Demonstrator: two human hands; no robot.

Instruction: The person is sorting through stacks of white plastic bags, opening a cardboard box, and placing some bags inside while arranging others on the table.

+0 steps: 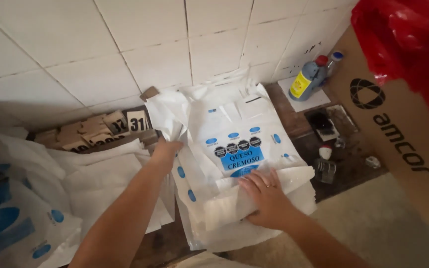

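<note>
1. A white tiled wall point(150, 44) backs a dark, worn worktop point(346, 154) seen from above.
2. The left hand point(166, 150) reaches to the far left edge of a stack of white plastic bags point(234, 149); its fingers curl into the crumpled film there, pinching it.
3. The right hand point(266, 198) lies flat, fingers spread, on the near edge of the same stack, pressing down a loose white sheet point(274, 181). A ring shows on one finger.
4. The two hands are well apart, one at each side of the stack.
5. The stack lies in the middle of the worktop, against the wall; the top bag bears a blue panel, blue ovals and dark octagon marks.
6. Left of the stack lies a second heap of white bags point(100, 178), and more bags with blue print point(21, 218) fill the near left corner.
7. Behind that heap, small brown cardboard tags point(90, 130) lie against the wall.
8. Right of the stack stands a grey bottle point(308, 79) with a yellow label and a red cap, on a white square.
9. At far right, a brown cardboard box point(398, 129) leans in, with red plastic point(413, 39) above it.
</note>
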